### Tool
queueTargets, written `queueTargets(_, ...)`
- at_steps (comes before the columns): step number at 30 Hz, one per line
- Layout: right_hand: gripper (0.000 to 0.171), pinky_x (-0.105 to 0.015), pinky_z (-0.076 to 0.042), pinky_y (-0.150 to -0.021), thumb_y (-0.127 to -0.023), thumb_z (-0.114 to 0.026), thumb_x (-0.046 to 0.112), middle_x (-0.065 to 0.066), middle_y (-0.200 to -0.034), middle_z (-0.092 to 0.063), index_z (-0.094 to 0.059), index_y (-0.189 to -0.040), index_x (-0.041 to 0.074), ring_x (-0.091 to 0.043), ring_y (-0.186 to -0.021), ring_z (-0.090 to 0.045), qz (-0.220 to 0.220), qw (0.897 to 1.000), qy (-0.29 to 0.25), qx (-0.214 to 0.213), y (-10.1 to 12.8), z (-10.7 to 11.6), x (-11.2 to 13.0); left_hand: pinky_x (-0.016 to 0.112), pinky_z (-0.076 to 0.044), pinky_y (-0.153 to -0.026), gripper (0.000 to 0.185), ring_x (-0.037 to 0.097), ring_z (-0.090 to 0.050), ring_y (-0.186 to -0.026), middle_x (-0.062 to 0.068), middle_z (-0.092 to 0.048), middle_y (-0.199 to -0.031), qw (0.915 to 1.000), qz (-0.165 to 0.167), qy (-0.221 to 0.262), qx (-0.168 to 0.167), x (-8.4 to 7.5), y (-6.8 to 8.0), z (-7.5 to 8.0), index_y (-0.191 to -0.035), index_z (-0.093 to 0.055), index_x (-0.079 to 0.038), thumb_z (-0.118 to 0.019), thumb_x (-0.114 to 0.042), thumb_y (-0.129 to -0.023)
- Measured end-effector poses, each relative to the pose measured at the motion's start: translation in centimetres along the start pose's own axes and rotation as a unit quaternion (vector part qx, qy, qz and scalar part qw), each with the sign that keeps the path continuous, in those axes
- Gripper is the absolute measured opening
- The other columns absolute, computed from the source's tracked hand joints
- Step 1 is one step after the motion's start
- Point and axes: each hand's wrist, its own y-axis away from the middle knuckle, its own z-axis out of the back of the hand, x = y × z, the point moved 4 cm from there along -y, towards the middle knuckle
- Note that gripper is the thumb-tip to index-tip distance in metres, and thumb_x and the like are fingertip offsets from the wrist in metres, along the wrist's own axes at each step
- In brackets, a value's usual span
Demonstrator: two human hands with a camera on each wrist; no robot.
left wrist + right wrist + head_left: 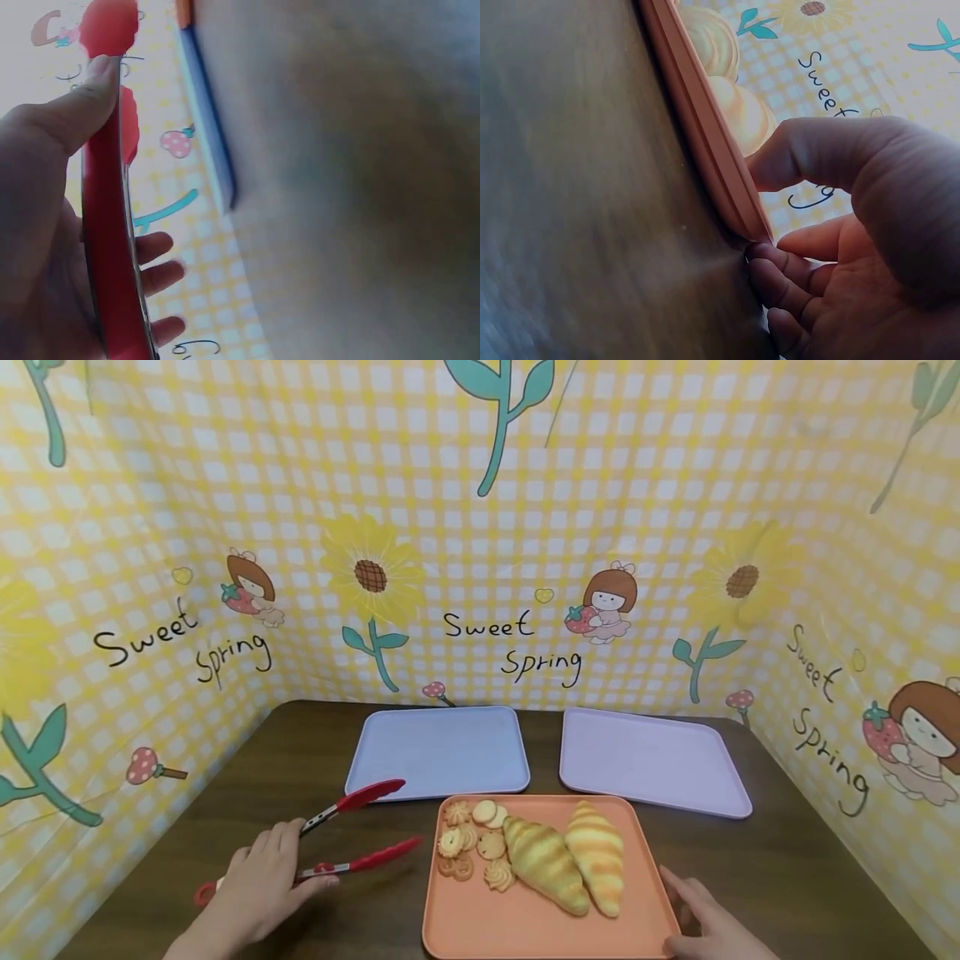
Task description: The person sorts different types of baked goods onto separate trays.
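In the head view my left hand (258, 881) holds a pair of tongs (372, 795) with red tips and steel arms. The tongs' arms are spread, with nothing between the tips, which point at the left side of an orange tray (476, 935). In the left wrist view my thumb lies along one arm of the tongs (109, 217). My right hand (708, 922) grips the tray's right edge near its front corner, thumb at the rim and fingers low against the side. On the tray are two croissants (546, 864) and, left of them, several small cookies (491, 845).
Behind the orange tray lie a blue tray (442, 752) at left and a lilac tray (652, 760) at right, both bare. All stand on a dark wooden table (810, 868). A yellow checked cloth (480, 552) walls in the back and sides.
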Motion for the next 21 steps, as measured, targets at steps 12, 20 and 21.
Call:
queueTargets(12, 0.083, -0.024, -0.039, -0.063, -0.079, -0.072, -0.007, 0.005, -0.096, -0.045, -0.041, -0.151, 0.019, -0.008, -0.077, -0.044, -0.008, 1.0, 0.008, -0.023, 0.2, 0.5, -0.1, 0.047, -0.053, -0.063, 0.083, 0.03, -0.062, -0.088, 0.016, -0.059, -0.105, 0.9964, -0.042, 0.055, -0.049, -2.3, -1.9, 1.6, -0.123, -0.051, 0.008, -0.075, -0.059, -0.08)
queueTargets(20, 0.078, -0.024, -0.04, -0.059, -0.077, -0.076, -0.005, 0.002, -0.091, -0.048, -0.046, -0.147, 0.009, -0.009, -0.074, -0.046, -0.005, 0.999, 0.017, -0.04, 0.0, 0.6, 0.1, 0.039, -0.052, -0.056, 0.083, 0.019, -0.06, -0.072, 0.006, -0.058, -0.091, 0.9905, -0.094, 0.031, -0.095, -4.7, -3.9, 1.8, -0.116, -0.055, 0.002, -0.081, -0.062, -0.07)
queueTargets(21, 0.077, -0.024, -0.04, -0.058, -0.077, -0.076, -0.005, 0.003, -0.091, -0.048, -0.047, -0.147, 0.009, -0.008, -0.074, -0.046, -0.005, 0.999, 0.016, -0.038, 0.1, 0.6, 0.0, 0.039, -0.052, -0.057, 0.084, 0.02, -0.061, -0.073, 0.006, -0.06, -0.092, 0.9898, -0.1, 0.03, -0.097, -5.0, -4.1, 1.6, -0.116, -0.056, 0.001, -0.08, -0.064, -0.069)
